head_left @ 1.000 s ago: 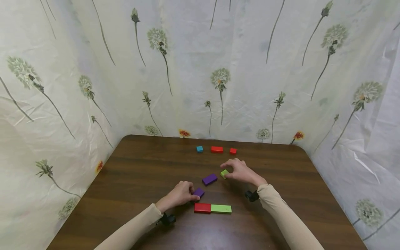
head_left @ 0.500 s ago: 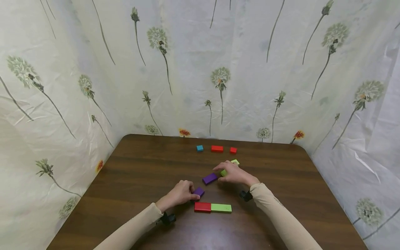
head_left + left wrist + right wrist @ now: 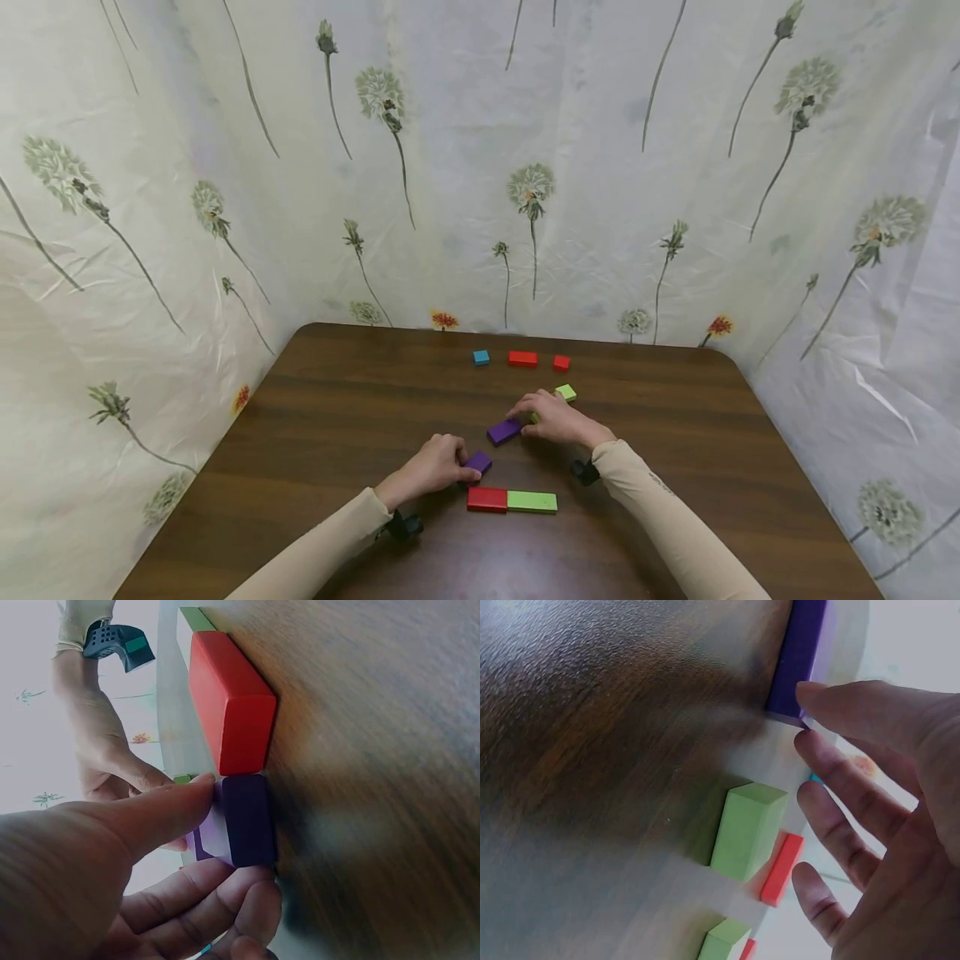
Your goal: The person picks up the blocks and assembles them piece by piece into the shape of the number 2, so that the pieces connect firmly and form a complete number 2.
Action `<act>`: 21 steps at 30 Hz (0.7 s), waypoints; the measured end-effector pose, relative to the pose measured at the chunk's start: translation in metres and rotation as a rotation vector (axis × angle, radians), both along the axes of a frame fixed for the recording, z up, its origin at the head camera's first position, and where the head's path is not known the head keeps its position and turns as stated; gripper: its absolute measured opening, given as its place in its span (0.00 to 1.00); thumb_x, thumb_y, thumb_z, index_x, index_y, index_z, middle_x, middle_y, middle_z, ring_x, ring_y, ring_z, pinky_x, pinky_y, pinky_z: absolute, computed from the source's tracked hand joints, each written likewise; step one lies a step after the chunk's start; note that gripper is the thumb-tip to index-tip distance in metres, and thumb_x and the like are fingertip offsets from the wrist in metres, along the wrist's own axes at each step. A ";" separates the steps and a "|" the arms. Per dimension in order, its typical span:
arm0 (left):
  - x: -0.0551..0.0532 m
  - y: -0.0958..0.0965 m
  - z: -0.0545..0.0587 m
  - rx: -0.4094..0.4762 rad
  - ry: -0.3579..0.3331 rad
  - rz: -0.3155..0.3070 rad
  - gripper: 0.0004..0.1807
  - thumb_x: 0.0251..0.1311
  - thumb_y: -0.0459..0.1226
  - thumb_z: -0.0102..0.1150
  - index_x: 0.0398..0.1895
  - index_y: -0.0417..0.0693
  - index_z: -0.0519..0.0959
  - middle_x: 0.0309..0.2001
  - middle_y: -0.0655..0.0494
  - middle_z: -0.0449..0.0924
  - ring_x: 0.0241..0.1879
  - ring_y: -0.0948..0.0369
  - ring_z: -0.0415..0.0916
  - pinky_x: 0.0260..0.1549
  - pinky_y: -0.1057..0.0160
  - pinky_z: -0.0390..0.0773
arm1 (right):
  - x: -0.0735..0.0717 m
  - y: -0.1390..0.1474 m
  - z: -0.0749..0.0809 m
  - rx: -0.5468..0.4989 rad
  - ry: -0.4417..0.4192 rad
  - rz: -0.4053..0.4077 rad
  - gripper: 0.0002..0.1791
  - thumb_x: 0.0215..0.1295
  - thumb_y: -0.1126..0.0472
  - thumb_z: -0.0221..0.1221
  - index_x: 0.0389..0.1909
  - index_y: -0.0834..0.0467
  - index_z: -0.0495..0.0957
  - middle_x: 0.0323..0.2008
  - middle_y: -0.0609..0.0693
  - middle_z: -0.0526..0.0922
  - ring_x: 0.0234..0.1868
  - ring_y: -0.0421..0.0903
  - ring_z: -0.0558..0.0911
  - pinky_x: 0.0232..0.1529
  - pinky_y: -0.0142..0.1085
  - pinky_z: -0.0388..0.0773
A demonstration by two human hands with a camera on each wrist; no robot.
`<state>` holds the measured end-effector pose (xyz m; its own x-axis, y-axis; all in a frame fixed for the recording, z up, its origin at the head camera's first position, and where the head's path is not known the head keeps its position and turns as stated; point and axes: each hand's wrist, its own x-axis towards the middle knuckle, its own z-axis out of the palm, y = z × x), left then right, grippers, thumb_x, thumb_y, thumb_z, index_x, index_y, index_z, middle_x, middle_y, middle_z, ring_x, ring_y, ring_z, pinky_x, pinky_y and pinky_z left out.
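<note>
My left hand (image 3: 431,469) pinches a small purple block (image 3: 249,821) between thumb and fingers, just behind the left end of a red block (image 3: 487,499). That red block lies end to end with a long light green block (image 3: 532,502). Farther back, my right hand (image 3: 557,419) has its thumb and index finger at the near right end of a longer purple block (image 3: 799,660). The thumb touches this block; its other fingers are spread apart. A green block (image 3: 746,832) on the table is mostly hidden by the right hand in the head view.
A second green block (image 3: 566,392) lies behind the right hand. Along the back of the brown table (image 3: 360,383) lie a blue block (image 3: 481,357), a red oblong block (image 3: 522,358) and a small red block (image 3: 562,362). A flower-patterned curtain (image 3: 450,167) stands behind.
My right hand has moved left from over the green block to the end of the longer purple block, uncovering the rear green block. The left hand stays on its purple block.
</note>
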<state>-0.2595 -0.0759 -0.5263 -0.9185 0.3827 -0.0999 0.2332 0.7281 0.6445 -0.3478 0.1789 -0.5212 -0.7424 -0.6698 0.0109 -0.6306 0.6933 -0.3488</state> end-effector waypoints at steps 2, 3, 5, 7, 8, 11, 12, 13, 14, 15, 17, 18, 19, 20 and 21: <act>0.001 0.000 0.000 0.000 0.004 -0.001 0.15 0.51 0.45 0.72 0.24 0.46 0.76 0.20 0.60 0.73 0.18 0.67 0.67 0.17 0.70 0.66 | 0.000 -0.001 0.000 -0.001 0.001 -0.004 0.16 0.61 0.60 0.65 0.51 0.47 0.82 0.52 0.50 0.80 0.54 0.53 0.73 0.52 0.56 0.63; 0.001 0.000 0.000 0.001 0.003 -0.002 0.15 0.51 0.45 0.72 0.24 0.46 0.76 0.20 0.60 0.73 0.18 0.67 0.67 0.17 0.70 0.66 | 0.000 -0.001 -0.001 -0.001 0.002 -0.007 0.16 0.61 0.60 0.65 0.51 0.47 0.82 0.52 0.50 0.81 0.54 0.53 0.73 0.51 0.54 0.63; 0.002 0.001 0.000 0.003 0.003 -0.002 0.16 0.51 0.45 0.72 0.24 0.46 0.76 0.20 0.60 0.73 0.18 0.67 0.67 0.17 0.70 0.66 | 0.000 -0.002 -0.002 -0.003 0.002 -0.015 0.16 0.60 0.60 0.65 0.50 0.48 0.82 0.52 0.50 0.81 0.54 0.53 0.73 0.49 0.53 0.63; 0.002 0.001 0.000 0.004 0.000 -0.001 0.16 0.51 0.45 0.72 0.24 0.46 0.76 0.20 0.60 0.73 0.18 0.67 0.67 0.17 0.70 0.66 | 0.000 -0.002 -0.004 -0.001 0.003 -0.024 0.16 0.60 0.60 0.65 0.50 0.48 0.82 0.51 0.50 0.81 0.53 0.52 0.73 0.47 0.50 0.63; 0.002 0.001 0.000 0.007 -0.002 0.000 0.16 0.51 0.45 0.72 0.24 0.46 0.76 0.20 0.60 0.73 0.18 0.67 0.67 0.17 0.69 0.66 | -0.001 -0.002 -0.005 0.004 0.004 -0.028 0.16 0.60 0.60 0.65 0.51 0.47 0.82 0.52 0.50 0.81 0.53 0.52 0.73 0.47 0.49 0.62; 0.002 0.001 0.000 0.005 -0.004 0.002 0.16 0.51 0.45 0.72 0.24 0.46 0.76 0.20 0.61 0.73 0.18 0.67 0.66 0.17 0.70 0.66 | -0.002 -0.002 -0.008 0.010 0.014 -0.031 0.16 0.60 0.60 0.65 0.50 0.47 0.82 0.51 0.49 0.81 0.53 0.51 0.73 0.46 0.48 0.62; 0.002 0.001 -0.001 0.005 -0.002 0.002 0.16 0.51 0.45 0.72 0.24 0.46 0.76 0.20 0.61 0.73 0.18 0.67 0.67 0.17 0.70 0.66 | -0.003 -0.002 -0.009 0.014 0.016 -0.031 0.16 0.61 0.60 0.65 0.51 0.46 0.82 0.51 0.48 0.81 0.53 0.51 0.73 0.46 0.47 0.62; 0.002 0.001 -0.001 0.004 0.000 0.002 0.16 0.51 0.45 0.72 0.24 0.46 0.76 0.20 0.61 0.73 0.18 0.67 0.67 0.17 0.70 0.66 | -0.003 -0.001 -0.009 0.018 0.018 -0.032 0.17 0.61 0.60 0.65 0.51 0.46 0.82 0.51 0.48 0.81 0.53 0.51 0.73 0.46 0.47 0.63; 0.001 0.001 -0.001 0.004 0.002 0.001 0.16 0.51 0.45 0.72 0.24 0.46 0.76 0.20 0.61 0.73 0.18 0.67 0.67 0.17 0.70 0.66 | -0.004 -0.001 -0.009 0.023 0.021 -0.032 0.17 0.61 0.59 0.64 0.51 0.46 0.82 0.51 0.47 0.81 0.53 0.51 0.73 0.47 0.47 0.63; 0.001 0.001 -0.001 0.001 0.004 0.002 0.16 0.51 0.45 0.72 0.24 0.46 0.76 0.20 0.61 0.73 0.18 0.67 0.66 0.17 0.70 0.66 | -0.004 -0.001 -0.009 0.023 0.023 -0.032 0.17 0.61 0.60 0.65 0.51 0.46 0.82 0.51 0.47 0.81 0.53 0.51 0.73 0.47 0.48 0.63; 0.001 0.000 -0.001 0.001 0.008 0.002 0.16 0.51 0.45 0.72 0.24 0.46 0.76 0.20 0.61 0.72 0.18 0.67 0.66 0.17 0.70 0.65 | -0.004 0.000 -0.009 0.019 0.026 -0.035 0.17 0.60 0.60 0.65 0.51 0.46 0.82 0.51 0.48 0.81 0.53 0.52 0.73 0.48 0.50 0.63; 0.001 0.000 -0.001 0.002 0.009 0.003 0.16 0.51 0.45 0.72 0.24 0.46 0.76 0.20 0.61 0.72 0.18 0.67 0.66 0.17 0.70 0.65 | -0.004 0.000 -0.008 0.021 0.029 -0.037 0.17 0.60 0.60 0.65 0.51 0.46 0.82 0.51 0.48 0.81 0.53 0.52 0.73 0.49 0.51 0.63; 0.001 0.000 -0.001 0.001 0.009 0.003 0.16 0.51 0.45 0.72 0.24 0.46 0.76 0.20 0.61 0.72 0.19 0.67 0.66 0.17 0.70 0.65 | -0.004 0.000 -0.008 0.018 0.029 -0.040 0.16 0.60 0.60 0.65 0.50 0.46 0.83 0.51 0.48 0.81 0.53 0.52 0.73 0.50 0.52 0.63; 0.001 -0.001 -0.001 0.003 0.009 0.004 0.16 0.51 0.45 0.72 0.24 0.46 0.76 0.20 0.61 0.72 0.19 0.67 0.66 0.17 0.70 0.65 | -0.003 0.000 -0.007 0.015 0.028 -0.044 0.16 0.60 0.60 0.65 0.50 0.46 0.83 0.51 0.48 0.81 0.53 0.52 0.73 0.51 0.53 0.63; 0.001 -0.001 0.000 0.004 0.008 0.005 0.16 0.51 0.45 0.72 0.24 0.46 0.76 0.20 0.61 0.72 0.18 0.67 0.66 0.17 0.70 0.65 | -0.003 0.001 -0.007 0.012 0.027 -0.047 0.16 0.60 0.60 0.65 0.50 0.47 0.83 0.50 0.49 0.81 0.53 0.52 0.73 0.51 0.54 0.63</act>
